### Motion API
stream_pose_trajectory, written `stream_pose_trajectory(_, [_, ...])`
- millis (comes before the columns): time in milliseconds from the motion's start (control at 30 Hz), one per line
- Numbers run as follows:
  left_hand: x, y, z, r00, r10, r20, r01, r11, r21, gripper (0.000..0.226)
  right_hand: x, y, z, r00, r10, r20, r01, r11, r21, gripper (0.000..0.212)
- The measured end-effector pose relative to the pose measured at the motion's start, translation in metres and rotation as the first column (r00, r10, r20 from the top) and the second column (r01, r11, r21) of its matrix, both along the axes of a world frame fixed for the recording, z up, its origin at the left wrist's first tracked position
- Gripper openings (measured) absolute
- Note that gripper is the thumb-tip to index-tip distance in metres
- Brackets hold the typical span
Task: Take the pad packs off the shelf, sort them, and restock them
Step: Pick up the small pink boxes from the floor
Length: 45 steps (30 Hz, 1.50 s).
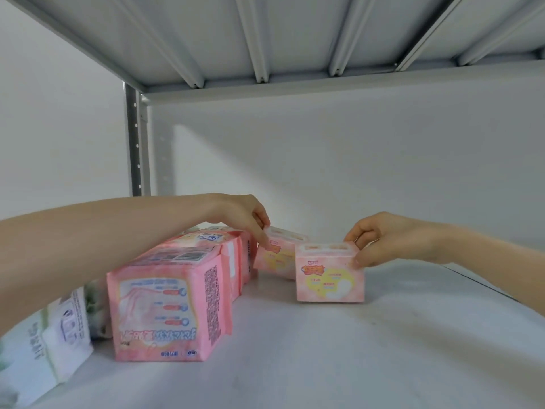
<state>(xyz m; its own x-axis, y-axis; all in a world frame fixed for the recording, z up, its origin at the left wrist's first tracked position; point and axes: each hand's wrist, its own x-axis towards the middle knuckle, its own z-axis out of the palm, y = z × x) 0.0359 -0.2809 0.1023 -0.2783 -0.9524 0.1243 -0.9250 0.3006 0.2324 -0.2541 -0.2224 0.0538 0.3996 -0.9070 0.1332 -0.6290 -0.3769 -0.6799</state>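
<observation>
Shelf (368, 358) with white packs (44, 343), large pink packs (169, 308), 2 small pink packs (329, 276)

place: shop or stockroom | cues: grey metal shelf (339, 358); retail pad packs (165, 305) lined up in rows

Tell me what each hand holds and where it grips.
The left hand pinches the rear small pack at its top left corner; the right hand grips the front small pack at its top right corner.
</observation>
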Motion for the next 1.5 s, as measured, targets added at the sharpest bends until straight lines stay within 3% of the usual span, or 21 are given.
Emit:
stream_pose_trajectory(200, [0.004, -0.003, -0.003, 0.985, 0.009, 0.175, -0.023, 0.997, 0.079, 0.049, 0.003, -0.010, -0.004, 1.000, -0.008, -0.003, 0.008, 0.999, 0.053, 0.040])
stream_pose_trajectory(533, [0.002, 0.024, 0.021, 0.968, -0.006, 0.253, -0.085, 0.933, 0.350, 0.096, 0.028, -0.016, -0.008, 0.998, -0.002, 0.063, -0.004, 0.995, 0.099, 0.064])
stream_pose_trajectory(633, [-0.002, 0.031, 0.013, 0.959, -0.091, 0.270, -0.024, 0.919, 0.392, 0.078, 0.041, -0.017, -0.011, 0.995, 0.025, 0.093, -0.035, 0.994, 0.104, 0.076])
stream_pose_trajectory(867, [-0.004, 0.031, 0.005, 0.948, -0.034, 0.317, -0.061, 0.956, 0.286, 0.061, 0.064, -0.023, -0.015, 0.993, 0.045, 0.112, -0.054, 0.996, 0.075, 0.079])
stream_pose_trajectory(1033, [-0.005, 0.029, 0.004, 0.932, -0.049, 0.358, -0.050, 0.964, 0.261, 0.043, 0.069, -0.030, -0.017, 0.993, 0.044, 0.108, -0.050, 0.998, 0.045, 0.046])
stream_pose_trajectory(1167, [-0.006, 0.028, 0.005, 0.930, -0.045, 0.365, -0.056, 0.964, 0.261, 0.044, 0.069, -0.030, -0.017, 0.997, 0.020, 0.072, -0.021, 1.000, 0.014, 0.063])
stream_pose_trajectory(1400, [-0.009, 0.032, 0.005, 0.923, 0.000, 0.386, -0.098, 0.967, 0.234, 0.069, 0.071, -0.027, -0.014, 0.999, -0.015, -0.038, 0.014, 0.999, -0.042, 0.066])
stream_pose_trajectory(1500, [-0.009, 0.034, 0.004, 0.930, 0.003, 0.367, -0.090, 0.971, 0.220, 0.065, 0.072, -0.026, -0.012, 0.997, -0.034, -0.068, 0.031, 0.999, -0.042, 0.066])
